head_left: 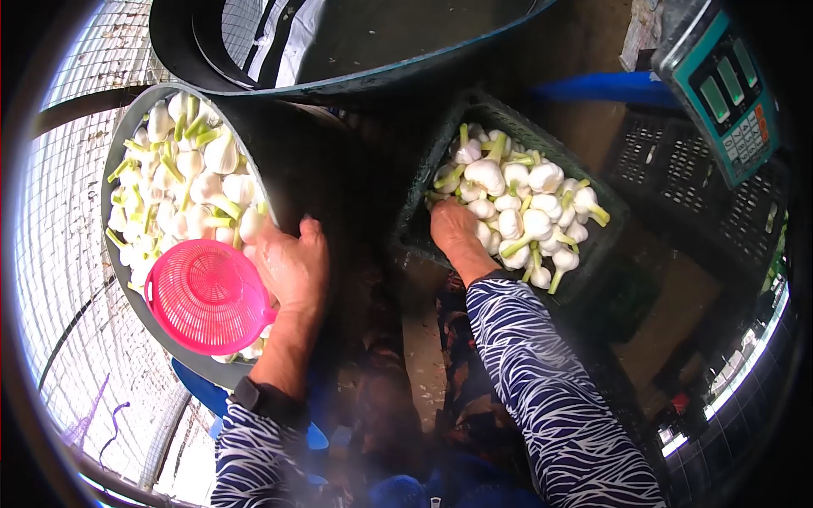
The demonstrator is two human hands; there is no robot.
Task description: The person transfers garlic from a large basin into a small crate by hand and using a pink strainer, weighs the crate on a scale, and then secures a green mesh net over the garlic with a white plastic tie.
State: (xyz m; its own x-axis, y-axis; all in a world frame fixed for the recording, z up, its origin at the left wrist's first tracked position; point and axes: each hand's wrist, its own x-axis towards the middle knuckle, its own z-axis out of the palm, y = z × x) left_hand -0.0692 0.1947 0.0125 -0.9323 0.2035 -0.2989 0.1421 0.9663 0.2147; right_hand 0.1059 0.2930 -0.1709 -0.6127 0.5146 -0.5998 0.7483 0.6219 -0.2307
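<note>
My left hand (293, 261) reaches over the rim of a round grey tub (246, 140) filled with white garlic bulbs (203, 184) with cut green stems. Its thumb stands apart from the fingers, whose tips are partly hidden by a bulb they touch. Beside that hand, a pink plastic colander (209, 296) lies tilted on the garlic. My right hand (457, 227) is inside a dark green crate (593, 188), against the left side of a heap of garlic bulbs (532, 222). Its fingertips are hidden among the bulbs and the crate wall.
A large dark basin (406, 80) with a bluish rim curves across the top. At the upper right is a teal digital scale (720, 93), near black perforated crates (677, 169). Wire mesh (68, 245) runs along the left side. Something blue (318, 436) shows below the tub.
</note>
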